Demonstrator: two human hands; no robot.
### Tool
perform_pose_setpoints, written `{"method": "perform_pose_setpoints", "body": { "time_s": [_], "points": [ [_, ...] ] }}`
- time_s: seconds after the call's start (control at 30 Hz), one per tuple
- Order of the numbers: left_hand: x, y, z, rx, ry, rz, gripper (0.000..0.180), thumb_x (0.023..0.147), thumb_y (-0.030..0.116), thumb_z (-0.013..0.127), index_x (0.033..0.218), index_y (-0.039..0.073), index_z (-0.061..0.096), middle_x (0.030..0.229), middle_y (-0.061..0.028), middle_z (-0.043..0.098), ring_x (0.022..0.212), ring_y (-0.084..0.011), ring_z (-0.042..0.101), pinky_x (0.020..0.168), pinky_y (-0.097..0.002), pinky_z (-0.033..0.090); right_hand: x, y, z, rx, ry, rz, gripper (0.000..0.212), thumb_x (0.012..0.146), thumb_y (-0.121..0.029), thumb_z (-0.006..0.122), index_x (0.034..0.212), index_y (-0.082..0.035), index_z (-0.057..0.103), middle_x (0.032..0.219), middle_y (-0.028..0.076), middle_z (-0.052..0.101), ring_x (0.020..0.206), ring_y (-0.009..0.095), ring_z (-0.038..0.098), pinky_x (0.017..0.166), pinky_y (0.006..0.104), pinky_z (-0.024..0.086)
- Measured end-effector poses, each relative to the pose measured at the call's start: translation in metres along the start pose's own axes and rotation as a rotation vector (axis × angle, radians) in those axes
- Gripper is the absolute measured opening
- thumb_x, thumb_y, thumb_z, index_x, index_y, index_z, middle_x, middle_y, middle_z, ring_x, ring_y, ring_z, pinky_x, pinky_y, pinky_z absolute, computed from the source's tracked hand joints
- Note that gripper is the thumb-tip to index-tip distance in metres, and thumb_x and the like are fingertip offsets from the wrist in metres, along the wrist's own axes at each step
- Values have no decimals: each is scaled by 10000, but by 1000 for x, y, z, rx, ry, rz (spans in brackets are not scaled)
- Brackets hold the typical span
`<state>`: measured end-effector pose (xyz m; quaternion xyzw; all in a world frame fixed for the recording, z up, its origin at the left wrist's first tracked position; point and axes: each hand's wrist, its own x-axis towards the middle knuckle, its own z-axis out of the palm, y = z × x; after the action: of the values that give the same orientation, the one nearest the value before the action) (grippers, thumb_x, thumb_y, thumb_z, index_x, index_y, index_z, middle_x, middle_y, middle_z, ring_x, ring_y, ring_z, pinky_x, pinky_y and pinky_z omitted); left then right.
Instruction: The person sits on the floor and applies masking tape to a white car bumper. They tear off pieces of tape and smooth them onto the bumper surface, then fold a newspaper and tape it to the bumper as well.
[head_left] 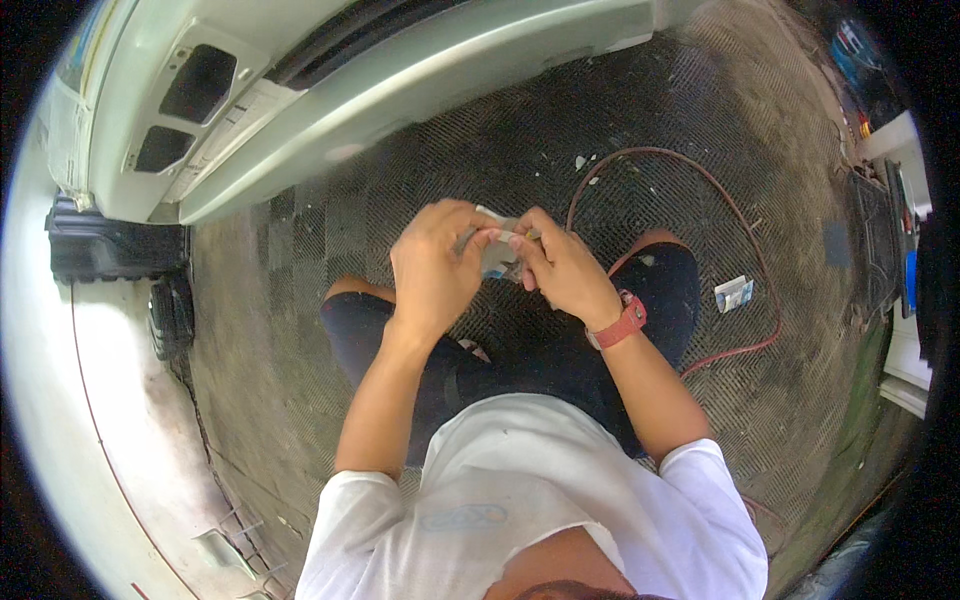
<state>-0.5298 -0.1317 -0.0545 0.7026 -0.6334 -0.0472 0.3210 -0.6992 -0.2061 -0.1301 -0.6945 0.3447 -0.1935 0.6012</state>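
Observation:
Between my two hands is a small, crinkled, see-through packet (493, 262) with white and bluish patches. My left hand (432, 262) pinches its left side between thumb and curled fingers. My right hand (568, 272) grips the other side the same way, its fingertips close to the left thumb. A red watch (622, 322) is on my right wrist. Both hands are raised in front of me, above my crossed legs. The fingers cover much of the packet, and what it contains cannot be made out.
A pale green vehicle body panel (420, 130) curves across the upper left. A reddish hose (745, 215) loops over the dark textured floor mat (470, 150). To my right lies a small white-and-blue packet (733, 294). A black case (115, 245) stands at the left.

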Motion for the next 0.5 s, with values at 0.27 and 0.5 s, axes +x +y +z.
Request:
{"method": "perform_pose_setpoints", "body": {
  "time_s": [0.27, 0.5],
  "points": [
    [9, -21, -29, -279, -168, -362, 260, 912, 48, 766, 1171, 30, 766, 1027, -143, 764, 906, -231, 741, 818, -348, 559, 2, -5, -1, 168, 38, -58, 207, 1069, -238, 617, 1007, -42, 594, 638, 57, 670, 547, 117, 619, 536, 317, 469],
    [11, -16, -34, -230, -359, -277, 196, 923, 61, 754, 1103, -15, 780, 1002, -155, 744, 896, -250, 722, 806, -356, 540, 20, -20, 10, 144, -13, -90, 330, 1034, -295, 704, 857, -31, 614, 602, 48, 656, 530, 86, 605, 499, 286, 446]
  ]
}}
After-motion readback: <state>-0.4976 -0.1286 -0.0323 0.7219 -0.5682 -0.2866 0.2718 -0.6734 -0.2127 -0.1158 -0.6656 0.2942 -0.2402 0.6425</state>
